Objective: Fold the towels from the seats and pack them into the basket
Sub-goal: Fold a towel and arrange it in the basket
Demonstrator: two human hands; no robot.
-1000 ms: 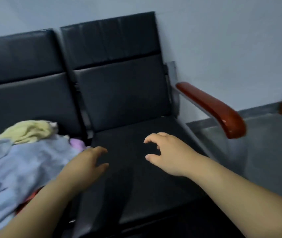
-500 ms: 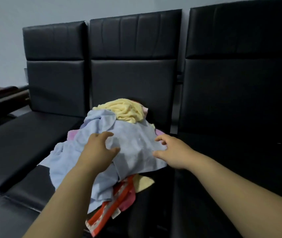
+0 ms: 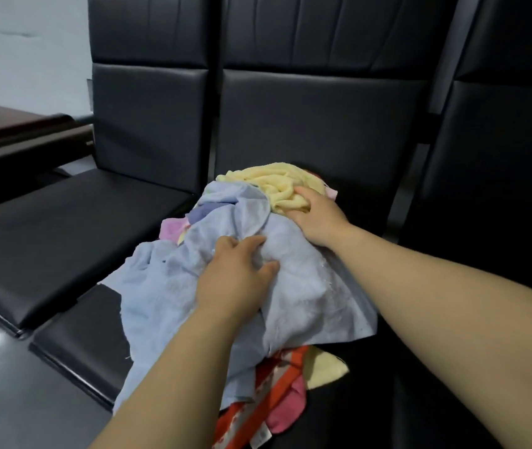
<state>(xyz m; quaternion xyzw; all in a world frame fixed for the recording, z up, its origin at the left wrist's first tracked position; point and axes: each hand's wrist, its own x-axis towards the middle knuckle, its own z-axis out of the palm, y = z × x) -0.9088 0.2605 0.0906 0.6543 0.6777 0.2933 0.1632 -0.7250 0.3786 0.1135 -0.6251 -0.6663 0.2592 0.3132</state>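
Though both set on the one heap on the middle black padded seat [image 3: 73, 332], take hold of different towels. Grips with the left hand [image 3: 235, 280], fingers curled and thumb drawn in, a bunched fold of the large pale blue terry towel [image 3: 306, 303] draped over the heap's front; clutches with the right hand [image 3: 318, 218], fingers bent round it, the crumpled pale yellow fluffy towel [image 3: 267, 181] on top near the backrest. Underneath, at the seat's front edge, a red-and-white striped cloth [image 3: 277, 384] and a pink cloth [image 3: 287, 413].
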